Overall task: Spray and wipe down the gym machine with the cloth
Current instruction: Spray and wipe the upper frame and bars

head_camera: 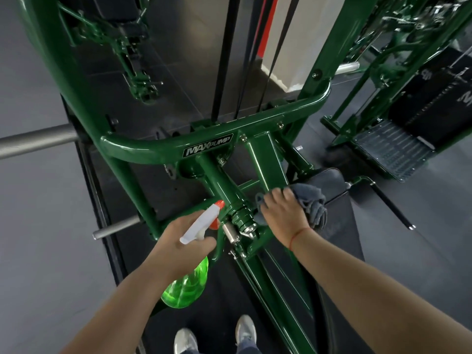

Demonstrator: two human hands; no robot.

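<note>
A dark green gym machine (163,146) with a "MAXPUMP" badge fills the middle of the view. My left hand (184,241) grips a spray bottle (186,282) with a green body, white trigger head and orange nozzle, pointed at the machine's central pivot. My right hand (283,213) holds a bunched grey cloth (311,203) and presses it against the green frame beside a black pad (329,180).
Grey steel weight pegs (38,141) stick out at left. A second green machine with a ridged footplate (393,152) stands at right. Black belts (224,57) run up the middle. My shoes (245,330) stand on black matting at the bottom.
</note>
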